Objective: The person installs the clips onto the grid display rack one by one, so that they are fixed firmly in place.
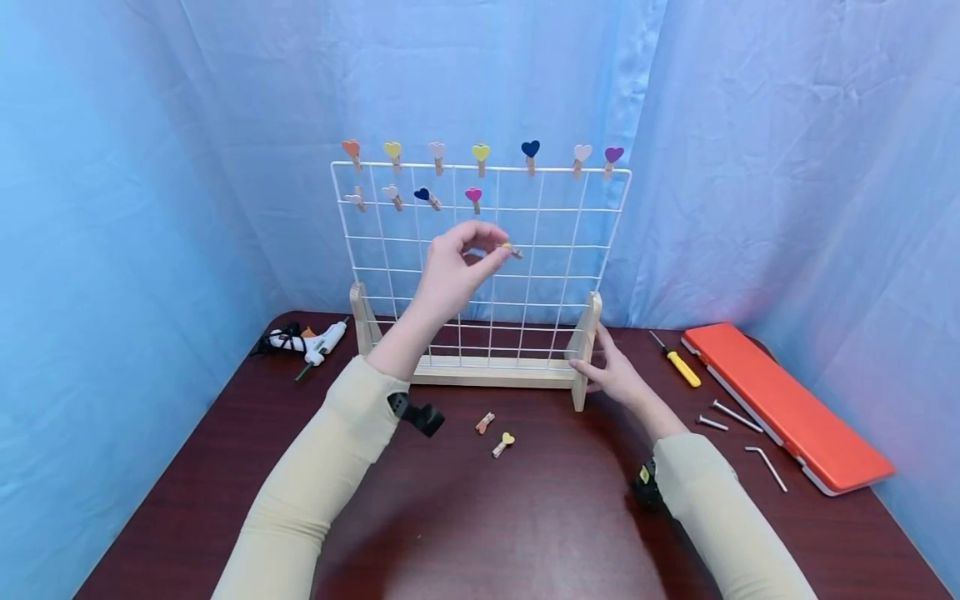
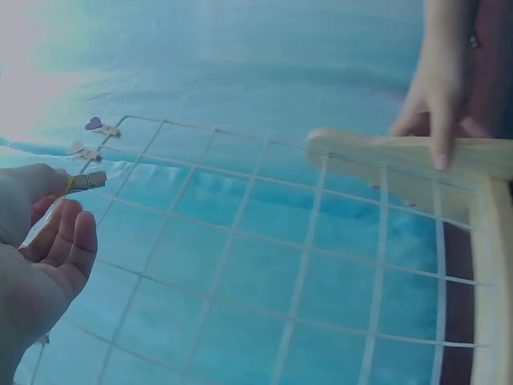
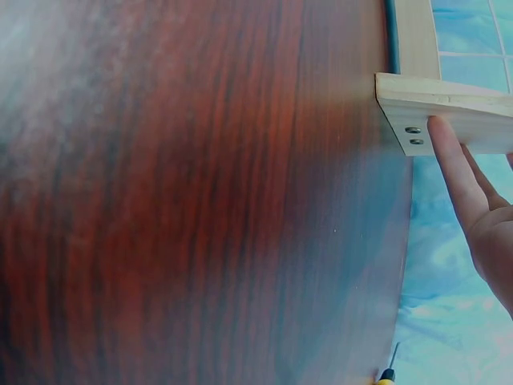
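Note:
My left hand (image 1: 457, 258) pinches a small wooden clothespin (image 1: 516, 252) with a yellow top between thumb and index finger, in front of the white wire grid (image 1: 536, 247). In the left wrist view, the clothespin's wooden end (image 2: 90, 181) points away from the fingertips, and the other fingers are loosely bent. My right hand (image 1: 617, 373) holds the right side panel of the wooden stand (image 1: 585, 333), thumb over its front edge. Heart clothespins line the grid's top wire, such as a dark blue one (image 1: 531, 150); several more, including a pink one (image 1: 473, 196), hang one row below.
Two heart clothespins, one orange (image 1: 483, 424) and one yellow (image 1: 504, 444), lie on the dark wood table (image 1: 480, 517). A glue gun (image 1: 311, 340) lies left. At right are a yellow screwdriver (image 1: 682, 367), bolts (image 1: 737, 415), a hex key (image 1: 767, 468) and an orange case (image 1: 787, 404).

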A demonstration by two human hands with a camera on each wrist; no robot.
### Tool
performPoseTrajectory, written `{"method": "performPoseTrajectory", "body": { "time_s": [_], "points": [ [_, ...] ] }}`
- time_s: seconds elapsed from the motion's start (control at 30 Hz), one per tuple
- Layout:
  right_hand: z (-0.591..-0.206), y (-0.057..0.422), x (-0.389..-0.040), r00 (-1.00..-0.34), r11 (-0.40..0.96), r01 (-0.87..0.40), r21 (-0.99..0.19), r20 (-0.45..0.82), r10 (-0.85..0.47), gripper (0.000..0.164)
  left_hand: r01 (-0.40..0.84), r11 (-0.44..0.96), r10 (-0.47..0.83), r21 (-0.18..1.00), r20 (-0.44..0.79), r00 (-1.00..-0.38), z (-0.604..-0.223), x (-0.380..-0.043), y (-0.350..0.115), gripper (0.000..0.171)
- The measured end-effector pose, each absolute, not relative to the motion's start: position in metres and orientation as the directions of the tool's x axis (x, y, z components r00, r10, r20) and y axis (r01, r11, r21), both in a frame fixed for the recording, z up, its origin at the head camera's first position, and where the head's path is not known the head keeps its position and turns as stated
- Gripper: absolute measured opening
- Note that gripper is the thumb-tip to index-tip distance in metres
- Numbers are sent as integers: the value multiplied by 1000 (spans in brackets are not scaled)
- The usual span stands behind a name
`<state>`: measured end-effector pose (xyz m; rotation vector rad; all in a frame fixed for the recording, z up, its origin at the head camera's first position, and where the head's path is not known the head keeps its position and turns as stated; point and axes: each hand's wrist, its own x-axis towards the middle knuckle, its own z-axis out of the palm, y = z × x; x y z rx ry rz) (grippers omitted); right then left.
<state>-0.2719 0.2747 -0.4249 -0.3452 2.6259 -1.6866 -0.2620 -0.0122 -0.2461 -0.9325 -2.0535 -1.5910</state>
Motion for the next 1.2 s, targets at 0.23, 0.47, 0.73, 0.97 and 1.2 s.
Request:
{"method": "performPoseTrajectory", "body": {
  "time_s": [0.23,0.47,0.73,0.97,1.2],
  "points": [
    [-417,272,-267,-975,386,-182,-904,114,-192,80,730,209,196,651,704,-683,-224,-284,3,19],
    [-432,279,-280,-976,398,-186,-898,124,-178,80,763,452,131,461,812,-568,-203,-292,12,16],
    [-438,281,-282,-974,417,-202,-886,139,-177,79,732,552,144,399,819,-555,-199,-296,16,16],
    [-438,281,-282,-973,417,-206,-885,141,-182,80,713,624,202,319,816,-542,-199,-299,20,17],
    [-439,281,-282,-974,414,-204,-887,141,-178,79,702,647,217,299,810,-545,-200,-301,21,19]
  ]
}}
